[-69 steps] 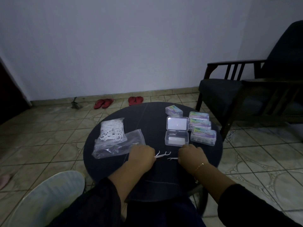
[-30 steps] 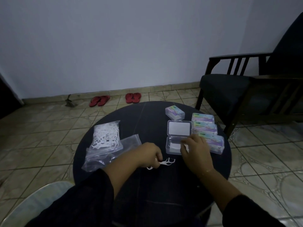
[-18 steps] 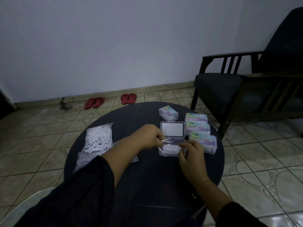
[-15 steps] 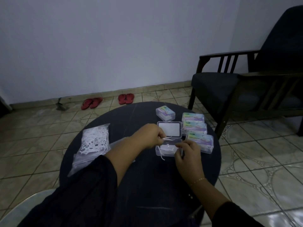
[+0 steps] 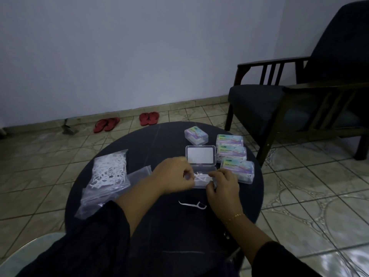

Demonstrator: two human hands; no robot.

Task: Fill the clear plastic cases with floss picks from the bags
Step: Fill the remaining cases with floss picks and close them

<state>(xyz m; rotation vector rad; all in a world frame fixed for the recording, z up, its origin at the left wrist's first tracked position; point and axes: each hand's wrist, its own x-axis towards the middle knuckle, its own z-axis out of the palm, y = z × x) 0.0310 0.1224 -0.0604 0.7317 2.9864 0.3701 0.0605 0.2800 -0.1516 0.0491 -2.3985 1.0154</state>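
On the bench (image 5: 111, 152), my left hand (image 5: 173, 176) pinches floss picks (image 5: 200, 176) over the open case (image 5: 201, 180); my right hand (image 5: 222, 184) grips its near corner. Picks look light, springy, tangle-prone; best held by the handles.

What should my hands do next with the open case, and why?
Probably the right hand should pick up the loose floss pick lying on the table just in front of the open case and add it. Both hands are at the case, the left hand settling picks inside, and that one pick lies outside it.
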